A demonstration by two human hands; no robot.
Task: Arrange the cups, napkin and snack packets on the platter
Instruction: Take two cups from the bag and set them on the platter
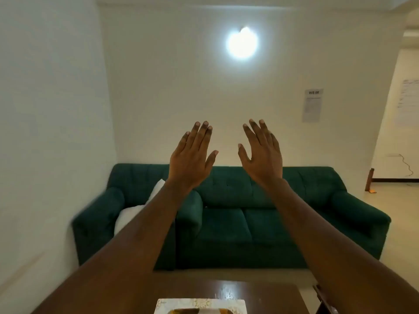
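A sheet (pixel 312 105) taped to the white wall reads "WS 08" at its head; the smaller print beneath is too blurred to read. A second sheet (pixel 408 102) hangs on the wall at far right, its writing illegible. Two bare hands rise side by side before the wall, backs to the camera: the left hand (pixel 192 155) and the right hand (pixel 260 152) are both spread, fingers straight and pointing up, thumbs turned toward each other, apart from one another, holding and touching nothing. Behind them stands one green sofa (pixel 238 214) with one white cushion (pixel 136 207) at its left end, beneath one glowing wall lamp (pixel 242 43). At the bottom edge, a pale patterned platter (pixel 199 303) lies on the dark wooden tabletop (pixel 260 295), only its far rim showing, with something brown on it that cannot be made out.
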